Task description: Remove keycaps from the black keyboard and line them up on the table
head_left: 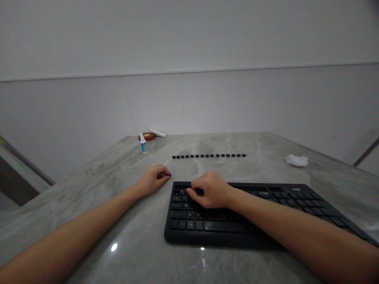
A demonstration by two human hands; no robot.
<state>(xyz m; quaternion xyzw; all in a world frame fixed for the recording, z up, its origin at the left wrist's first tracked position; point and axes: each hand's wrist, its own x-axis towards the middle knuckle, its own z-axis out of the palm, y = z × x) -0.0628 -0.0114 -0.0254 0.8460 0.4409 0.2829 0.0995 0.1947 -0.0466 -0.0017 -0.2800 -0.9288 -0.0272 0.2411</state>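
A black keyboard (189,238) lies in front of me, with several small keys missing along its top rows. My right hand (211,190) is closed over its upper left part, thumb and fingers pinched together. Whatever sits in that pinch is too hidden and small to name. Just left of the keyboard's top corner, my left hand (154,180) rests on the table, closed around a small black keycap (169,175) that shows at the fingertips. Beyond both hands, several black keycaps (211,156) stand in a straight, evenly spaced row.
A small white-capped bottle (144,145) stands at the back left. Behind it are a reddish-brown case (148,136) and a white strip (158,133). Some crumpled white tissue (297,160) lies at the right of the grey marbled table (124,228). A white wall (207,102) rises behind.
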